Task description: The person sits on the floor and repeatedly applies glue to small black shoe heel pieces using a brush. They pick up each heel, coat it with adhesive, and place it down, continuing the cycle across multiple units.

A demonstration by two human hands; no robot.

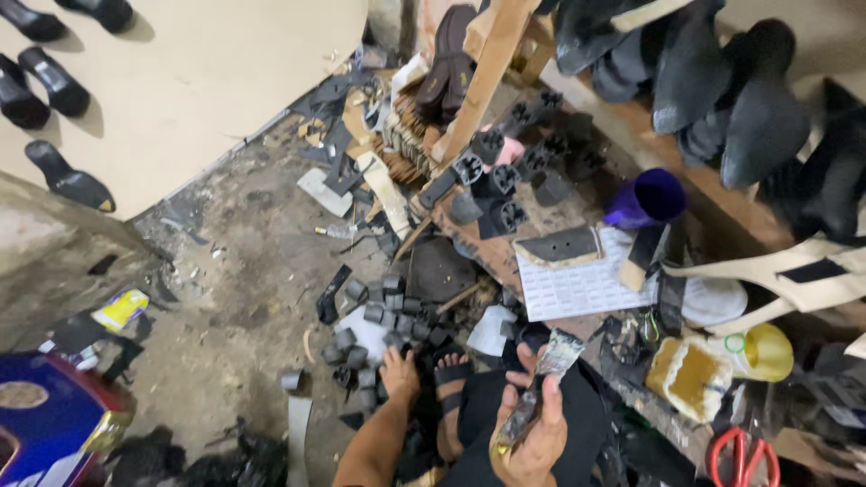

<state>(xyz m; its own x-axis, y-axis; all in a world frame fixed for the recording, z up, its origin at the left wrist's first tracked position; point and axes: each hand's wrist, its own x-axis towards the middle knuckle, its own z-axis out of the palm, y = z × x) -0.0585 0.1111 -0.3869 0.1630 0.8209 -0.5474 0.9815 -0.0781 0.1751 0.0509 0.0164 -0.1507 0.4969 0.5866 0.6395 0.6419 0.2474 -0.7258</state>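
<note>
Open room lies to your left: the bare concrete floor (234, 261) runs up to the pale board (225, 72), where black shoe soles (68, 176) lie along its edge. To your right the bench (505, 252) is crowded; its near edge carries a white grid sheet (577, 284), a purple cup (649, 198) and black heel blocks (501, 189). Your left hand (400, 374) reaches down, fingers spread open, touching the pile of grey heel blocks (383, 316) on the floor. Your right hand (537, 433) is closed round a glue-caked brush (541, 383), held upright above your lap. Red scissors (740, 455) lie at the lower right.
</note>
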